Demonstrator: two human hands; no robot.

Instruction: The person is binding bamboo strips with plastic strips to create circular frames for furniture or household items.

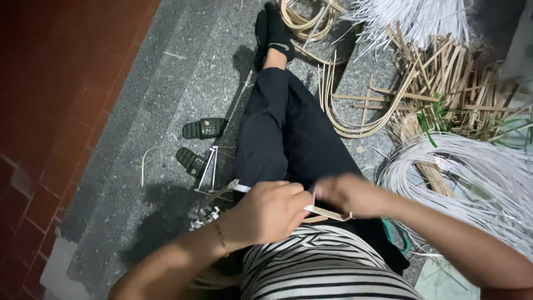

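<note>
I sit on the floor with black-trousered legs (277, 133) stretched out. My left hand (269, 211), with a thin bracelet on the wrist, is closed on a small woven piece of white strips and bent cane (327, 214) held over my lap. My right hand (350, 194) is blurred with motion and grips the same piece from the right side. A white strip (240, 188) sticks out to the left of my left hand. A partly woven white-and-tan bit (204, 216) hangs below my left wrist.
Grey speckled stone floor (166, 83) with red tiles at left. Two dark green sandals (199, 144) lie left of my legs. Bent cane loops (355, 122), a heap of split bamboo strips (455, 83) and bundles of white strips (472, 166) lie at right.
</note>
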